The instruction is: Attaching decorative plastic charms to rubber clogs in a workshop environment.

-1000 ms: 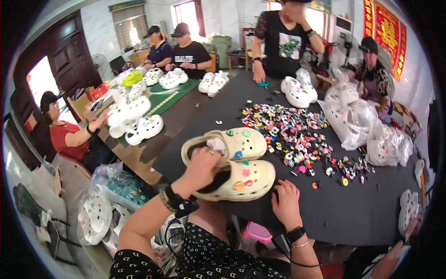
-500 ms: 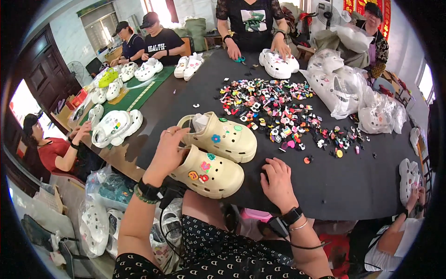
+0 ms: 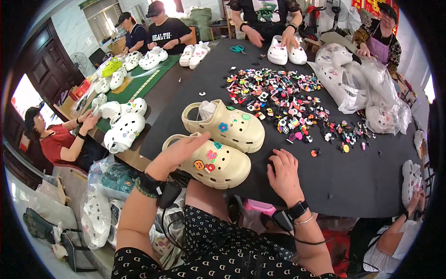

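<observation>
Two beige clogs lie side by side on the black tabletop in front of me, toes pointing right. The near clog [image 3: 227,169] carries an orange face charm, red and pink flower charms and a green leaf charm. On the far clog [image 3: 246,132] are a blue flower charm and green charms, and white stuffing shows in its opening. My left hand [image 3: 173,157] is over the near clog's heel opening, fingers stretched out and together, gripping nothing. To the right of the clogs, my right hand [image 3: 284,174] rests on the table, fingers slightly bent and empty.
A pile of colourful shoe charms [image 3: 274,97] spreads beyond the clogs. Bagged white clogs [image 3: 346,88] lie at the back right. Across the table a co-worker handles white clogs [image 3: 278,51], near teal scissors [image 3: 237,48]. More white clogs [image 3: 125,128] sit on the left table.
My left hand has left the far clog's heel and straightened its fingers over the near one. The co-worker opposite has turned the white clogs. The person in red has raised both hands.
</observation>
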The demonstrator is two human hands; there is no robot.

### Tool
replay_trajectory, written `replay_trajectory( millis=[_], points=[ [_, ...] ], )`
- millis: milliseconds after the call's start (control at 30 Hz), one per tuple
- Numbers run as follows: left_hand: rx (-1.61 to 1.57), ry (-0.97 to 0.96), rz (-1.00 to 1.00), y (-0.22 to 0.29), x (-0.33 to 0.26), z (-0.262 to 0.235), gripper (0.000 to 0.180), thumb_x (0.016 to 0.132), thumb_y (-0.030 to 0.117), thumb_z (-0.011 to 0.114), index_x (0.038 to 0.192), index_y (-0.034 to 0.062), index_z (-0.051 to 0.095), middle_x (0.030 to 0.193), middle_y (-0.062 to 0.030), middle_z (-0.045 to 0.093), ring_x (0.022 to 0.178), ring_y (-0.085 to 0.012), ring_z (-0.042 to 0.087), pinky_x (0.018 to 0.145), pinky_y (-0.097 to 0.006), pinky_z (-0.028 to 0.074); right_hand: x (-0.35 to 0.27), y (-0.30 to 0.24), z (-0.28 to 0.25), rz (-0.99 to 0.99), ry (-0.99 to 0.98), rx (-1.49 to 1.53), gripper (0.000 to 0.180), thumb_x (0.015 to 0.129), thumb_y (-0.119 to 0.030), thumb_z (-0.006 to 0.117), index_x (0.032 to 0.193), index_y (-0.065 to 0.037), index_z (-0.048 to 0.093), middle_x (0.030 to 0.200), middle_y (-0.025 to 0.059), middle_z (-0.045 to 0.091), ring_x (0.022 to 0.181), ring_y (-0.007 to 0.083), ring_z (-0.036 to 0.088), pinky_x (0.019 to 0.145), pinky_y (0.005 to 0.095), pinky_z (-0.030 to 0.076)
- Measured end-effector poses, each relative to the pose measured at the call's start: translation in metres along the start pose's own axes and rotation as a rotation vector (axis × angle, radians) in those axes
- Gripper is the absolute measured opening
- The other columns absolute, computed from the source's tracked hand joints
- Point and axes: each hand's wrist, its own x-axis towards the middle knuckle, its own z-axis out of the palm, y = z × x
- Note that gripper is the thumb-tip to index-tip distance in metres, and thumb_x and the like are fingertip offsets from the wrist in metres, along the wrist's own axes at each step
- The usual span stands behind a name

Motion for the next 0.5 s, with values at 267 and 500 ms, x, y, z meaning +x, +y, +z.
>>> replay_trajectory(
  millis=[267,500],
  points=[
    [-0.126,-0.209,0.074,0.002,0.017,0.011,0.033,0.091,0.015,0.066,0.120,0.0002,0.062,0.108,-0.0074,0.070,0.092,-0.0148,0.068,0.081,-0.029,0.055,0.001,-0.003,-0.001,0.000,-0.007,-0.002,0.025,0.082,-0.008,0.064,0.106,-0.003,0.058,0.122,0.0150,0.057,0.121,0.0346,0.049,0.102,0.0485,0.037],
    [-0.338,-0.135,0.111,0.000,0.013,0.036,0.032,0.091,0.014,0.064,0.118,-0.0030,0.060,0.107,-0.0091,0.069,0.092,-0.0141,0.066,0.080,-0.029,0.054,0.004,0.006,-0.002,0.176,0.240,0.334,0.027,0.080,-0.002,0.067,0.105,-0.004,0.056,0.122,0.0160,0.057,0.118,0.0343,0.051,0.100,0.0458,0.040]
  ],
)
